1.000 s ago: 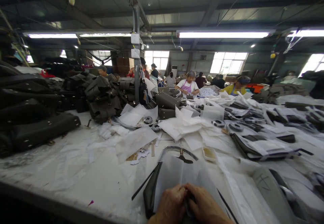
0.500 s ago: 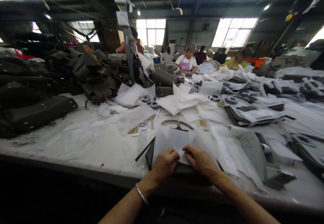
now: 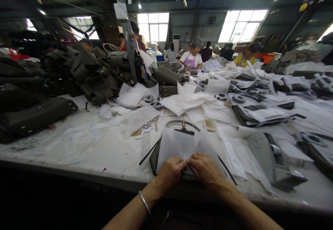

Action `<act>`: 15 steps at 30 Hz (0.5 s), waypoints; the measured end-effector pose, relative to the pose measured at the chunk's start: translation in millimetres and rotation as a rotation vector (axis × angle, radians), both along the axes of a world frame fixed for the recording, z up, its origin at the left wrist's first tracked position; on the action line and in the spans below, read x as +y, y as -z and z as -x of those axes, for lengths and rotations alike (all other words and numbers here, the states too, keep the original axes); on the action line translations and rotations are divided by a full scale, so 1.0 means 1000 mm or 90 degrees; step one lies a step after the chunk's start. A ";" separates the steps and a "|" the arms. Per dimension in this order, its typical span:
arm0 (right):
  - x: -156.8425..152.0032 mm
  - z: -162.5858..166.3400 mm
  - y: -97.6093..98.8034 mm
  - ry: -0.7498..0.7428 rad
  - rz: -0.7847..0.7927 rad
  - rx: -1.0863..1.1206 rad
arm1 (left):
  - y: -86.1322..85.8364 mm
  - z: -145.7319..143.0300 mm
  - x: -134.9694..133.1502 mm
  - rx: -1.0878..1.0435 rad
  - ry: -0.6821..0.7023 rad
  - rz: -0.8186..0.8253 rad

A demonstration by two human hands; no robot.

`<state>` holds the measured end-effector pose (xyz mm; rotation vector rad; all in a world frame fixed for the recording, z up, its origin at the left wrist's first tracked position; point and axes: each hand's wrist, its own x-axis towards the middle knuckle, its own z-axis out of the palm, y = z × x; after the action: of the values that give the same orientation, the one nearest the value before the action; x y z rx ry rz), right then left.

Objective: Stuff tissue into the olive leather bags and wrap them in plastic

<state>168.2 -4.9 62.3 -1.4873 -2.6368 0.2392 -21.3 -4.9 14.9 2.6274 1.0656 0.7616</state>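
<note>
A dark olive bag (image 3: pixel 154 157) lies in front of me at the table's near edge, mostly covered by a white translucent sheet (image 3: pixel 179 145). My left hand (image 3: pixel 169 172) is closed, pinching the sheet at its near edge. Beside it my right hand (image 3: pixel 204 167) is closed on the same sheet, and the fingertips of both hands meet at the middle. Beyond the sheet, the bag's wrapped handle (image 3: pixel 171 122) arches up with a dark tab at its base. Thin dark straps stick out at both sides. The hands hide the bag's near side.
Dark bags (image 3: pixel 39 113) are heaped at the left. White sheets (image 3: pixel 182 101) and wrapped rolls (image 3: pixel 221 96) lie beyond. A small tray (image 3: pixel 210 124) sits past the handle. At the right is a grey-green bag piece (image 3: pixel 262 160). Co-workers (image 3: pixel 191 58) sit farther back.
My hands have come together, so the fingertips now meet at the sheet's near edge. The right fingers have closed in more. The view has shifted slightly.
</note>
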 end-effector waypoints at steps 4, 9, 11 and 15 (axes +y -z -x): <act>0.000 0.002 0.007 -0.019 -0.014 -0.045 | -0.006 0.000 -0.001 0.052 0.023 0.031; 0.002 0.008 -0.006 -0.022 0.018 -0.109 | -0.018 0.002 -0.002 0.133 0.034 0.045; 0.005 0.010 -0.012 -0.007 0.060 -0.100 | -0.018 0.003 -0.002 0.150 0.039 0.008; 0.015 0.010 -0.010 0.070 0.113 0.049 | 0.006 0.001 -0.001 0.103 0.003 -0.076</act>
<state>157.8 9.8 72.6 -1.6330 -2.5211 0.5217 -22.6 -5.5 8.8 2.8322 1.0864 0.6391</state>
